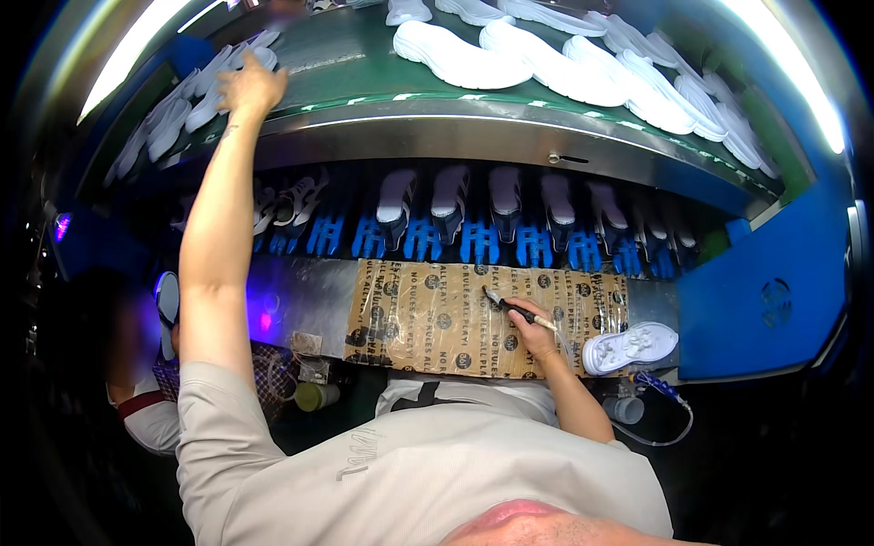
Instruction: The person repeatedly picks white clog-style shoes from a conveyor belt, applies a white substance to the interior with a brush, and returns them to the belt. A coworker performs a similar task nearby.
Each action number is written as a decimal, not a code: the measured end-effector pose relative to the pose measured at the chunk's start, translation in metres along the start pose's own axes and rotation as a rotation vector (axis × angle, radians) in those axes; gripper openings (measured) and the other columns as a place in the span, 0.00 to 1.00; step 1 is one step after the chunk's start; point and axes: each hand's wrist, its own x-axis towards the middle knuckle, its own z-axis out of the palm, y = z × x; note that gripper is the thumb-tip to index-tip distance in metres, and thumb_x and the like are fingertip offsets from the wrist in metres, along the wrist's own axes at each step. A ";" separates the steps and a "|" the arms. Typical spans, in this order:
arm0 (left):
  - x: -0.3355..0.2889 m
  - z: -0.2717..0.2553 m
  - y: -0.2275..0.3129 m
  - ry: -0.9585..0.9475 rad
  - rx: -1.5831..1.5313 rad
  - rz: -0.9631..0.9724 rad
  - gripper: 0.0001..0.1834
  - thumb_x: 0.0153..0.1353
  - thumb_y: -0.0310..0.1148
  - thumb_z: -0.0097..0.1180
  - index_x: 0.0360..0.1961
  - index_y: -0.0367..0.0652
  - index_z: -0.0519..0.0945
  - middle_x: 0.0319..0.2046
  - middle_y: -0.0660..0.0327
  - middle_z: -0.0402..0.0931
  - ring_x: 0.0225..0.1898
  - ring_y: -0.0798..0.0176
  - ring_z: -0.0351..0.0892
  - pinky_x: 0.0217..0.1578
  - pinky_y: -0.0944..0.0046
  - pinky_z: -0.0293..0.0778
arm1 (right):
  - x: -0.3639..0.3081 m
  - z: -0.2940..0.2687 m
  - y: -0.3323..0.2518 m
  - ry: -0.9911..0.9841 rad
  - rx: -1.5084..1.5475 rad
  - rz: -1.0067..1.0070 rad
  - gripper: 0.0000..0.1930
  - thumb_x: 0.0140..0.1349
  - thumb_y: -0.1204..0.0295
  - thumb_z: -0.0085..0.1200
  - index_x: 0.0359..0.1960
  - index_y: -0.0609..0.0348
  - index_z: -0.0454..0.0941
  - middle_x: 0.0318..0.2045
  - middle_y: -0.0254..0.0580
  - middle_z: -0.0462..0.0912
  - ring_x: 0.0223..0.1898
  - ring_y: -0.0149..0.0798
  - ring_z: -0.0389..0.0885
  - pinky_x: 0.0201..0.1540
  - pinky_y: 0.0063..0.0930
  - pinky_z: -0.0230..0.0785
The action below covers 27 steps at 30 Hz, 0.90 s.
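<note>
A green conveyor belt (pixel 364 55) runs across the far side, carrying rows of white shoe soles (pixel 460 59) lying flat; those at the far right blur into glare. Below its steel edge, a dim rack (pixel 473 241) of blue holders carries shoes whose details are hard to make out. Nearer, the tabletop (pixel 300 309) is covered with a brown printed paper sheet (pixel 428 318). The left hand (pixel 248 86) reaches far left onto the belt, fingers spread over a white sole (pixel 259 55), which it partly hides; whether it grips it I cannot tell. The right hand (pixel 533 332) rests on the paper, closed around a slim dark brush-like tool (pixel 510 308). One white sole (pixel 630 348) lies tread-up at the near right.
</note>
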 end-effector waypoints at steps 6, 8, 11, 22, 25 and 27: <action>0.057 0.054 -0.072 0.000 -0.220 0.173 0.43 0.59 0.57 0.65 0.64 0.33 0.71 0.55 0.33 0.78 0.62 0.36 0.77 0.61 0.41 0.71 | 0.016 -0.008 0.001 0.047 0.000 -0.090 0.14 0.64 0.71 0.59 0.51 0.59 0.86 0.46 0.44 0.86 0.47 0.38 0.83 0.52 0.29 0.73; 0.027 0.032 -0.071 0.040 -0.270 0.236 0.40 0.59 0.57 0.66 0.59 0.32 0.74 0.53 0.33 0.80 0.59 0.36 0.79 0.58 0.44 0.73 | 0.016 -0.007 -0.003 0.058 -0.011 -0.098 0.14 0.64 0.71 0.60 0.50 0.60 0.86 0.45 0.45 0.87 0.45 0.40 0.84 0.51 0.30 0.74; -0.036 -0.002 -0.078 0.143 -0.460 0.251 0.36 0.58 0.54 0.68 0.51 0.28 0.78 0.45 0.33 0.82 0.51 0.36 0.83 0.54 0.50 0.76 | 0.016 -0.005 -0.008 0.059 -0.017 -0.096 0.14 0.64 0.71 0.61 0.50 0.61 0.86 0.44 0.45 0.87 0.45 0.40 0.84 0.51 0.31 0.74; -0.268 0.018 -0.081 -0.644 -2.431 -0.315 0.32 0.74 0.52 0.35 0.60 0.36 0.75 0.55 0.47 0.80 0.55 0.49 0.81 0.57 0.45 0.78 | 0.034 -0.001 -0.027 0.236 0.406 -0.019 0.12 0.68 0.74 0.60 0.51 0.61 0.83 0.35 0.32 0.83 0.32 0.25 0.76 0.39 0.19 0.69; -0.355 0.049 -0.070 -1.178 -2.284 -0.299 0.36 0.74 0.52 0.23 0.61 0.36 0.74 0.52 0.44 0.81 0.50 0.50 0.84 0.52 0.45 0.83 | 0.037 -0.002 -0.041 0.244 0.602 -0.057 0.11 0.68 0.75 0.58 0.51 0.63 0.82 0.33 0.32 0.81 0.31 0.25 0.74 0.37 0.18 0.68; -0.410 0.083 -0.072 -1.324 -2.220 -0.403 0.40 0.75 0.57 0.19 0.65 0.36 0.71 0.53 0.41 0.80 0.51 0.47 0.85 0.52 0.45 0.83 | 0.034 -0.002 -0.056 0.182 0.698 -0.043 0.12 0.68 0.74 0.59 0.51 0.63 0.81 0.33 0.32 0.80 0.32 0.25 0.74 0.37 0.19 0.68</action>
